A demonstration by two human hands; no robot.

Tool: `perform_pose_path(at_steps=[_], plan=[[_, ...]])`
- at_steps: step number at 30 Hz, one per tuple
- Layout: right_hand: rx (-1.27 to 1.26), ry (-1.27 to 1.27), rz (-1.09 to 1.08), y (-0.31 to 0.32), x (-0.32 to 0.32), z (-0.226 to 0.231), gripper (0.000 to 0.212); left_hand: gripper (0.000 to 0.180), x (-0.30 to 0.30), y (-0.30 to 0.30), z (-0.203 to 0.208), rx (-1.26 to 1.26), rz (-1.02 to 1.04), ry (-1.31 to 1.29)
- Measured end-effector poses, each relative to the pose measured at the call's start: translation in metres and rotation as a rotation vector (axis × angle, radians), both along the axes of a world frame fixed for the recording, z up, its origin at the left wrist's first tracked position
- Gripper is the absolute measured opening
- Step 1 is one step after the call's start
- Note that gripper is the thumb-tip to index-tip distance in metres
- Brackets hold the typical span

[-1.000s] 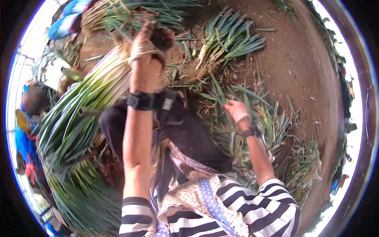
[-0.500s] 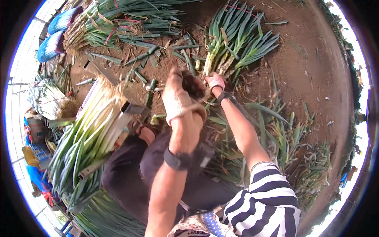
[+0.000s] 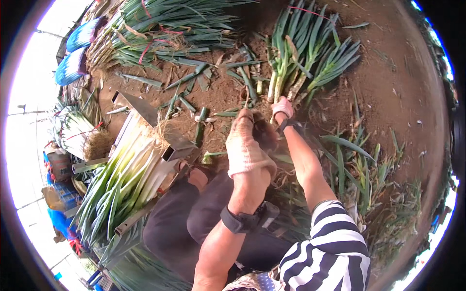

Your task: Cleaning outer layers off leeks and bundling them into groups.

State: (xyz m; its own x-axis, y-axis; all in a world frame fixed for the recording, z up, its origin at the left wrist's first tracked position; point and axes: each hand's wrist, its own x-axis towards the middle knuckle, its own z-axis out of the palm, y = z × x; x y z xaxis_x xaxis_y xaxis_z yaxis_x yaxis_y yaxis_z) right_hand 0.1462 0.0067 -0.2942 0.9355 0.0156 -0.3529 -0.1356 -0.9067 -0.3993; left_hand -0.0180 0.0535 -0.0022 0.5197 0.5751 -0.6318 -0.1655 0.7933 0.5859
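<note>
My right hand point(image 3: 282, 107), in a pale pink glove, is closed at the lower end of a leek point(image 3: 294, 90) beside the small leek bundle point(image 3: 302, 41) lying on the soil ahead. To its left and nearer to me, my left hand point(image 3: 248, 148) wears an off-white knitted glove. Its fingers are pressed together and point away from me. A dark brown, blurred patch lies along their right side; I cannot make out whether it is the dirty glove or something held. Dark bands circle both wrists.
A metal-framed rack point(image 3: 172, 149) at left holds trimmed leeks point(image 3: 127, 167) with pale stems. A large leek pile point(image 3: 179, 29) lies far left, a tied bundle point(image 3: 80, 131) at the left edge. Cut leaves point(image 3: 199, 128) litter the soil point(image 3: 388, 92); more leaf scraps point(image 3: 361, 179) lie at right.
The whole view has shifted, so everything sits farther right. My left hand has drawn a little toward me and closer to the right arm. My right hand stays at the leek's lower end.
</note>
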Motion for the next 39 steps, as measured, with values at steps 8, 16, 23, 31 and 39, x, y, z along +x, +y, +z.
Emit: perform_pose_path(at_steps=[8,16,23,31,39], plan=[[0.820,0.186,-0.267,-0.109,-0.075,0.054,0.022,0.017,0.003,-0.008,-0.015,-0.029,0.056,0.007],[0.904,0.296,-0.465,-0.221,-0.161,0.204,0.038,0.025,0.021,-0.050,-0.061,-0.136,-0.309,0.225],[0.861,0.188,-0.282,-0.255,-0.206,0.289,0.036,0.025,0.018,-0.092,-0.059,-0.190,-0.750,0.045],[0.961,0.210,-0.291,-0.245,-0.198,0.263,0.038,0.016,0.019,-0.087,-0.051,0.298,-0.669,-0.151],[0.698,0.068,-0.061,-0.226,-0.172,0.234,0.039,0.024,0.021,-0.079,-0.071,0.686,-0.787,-0.122]])
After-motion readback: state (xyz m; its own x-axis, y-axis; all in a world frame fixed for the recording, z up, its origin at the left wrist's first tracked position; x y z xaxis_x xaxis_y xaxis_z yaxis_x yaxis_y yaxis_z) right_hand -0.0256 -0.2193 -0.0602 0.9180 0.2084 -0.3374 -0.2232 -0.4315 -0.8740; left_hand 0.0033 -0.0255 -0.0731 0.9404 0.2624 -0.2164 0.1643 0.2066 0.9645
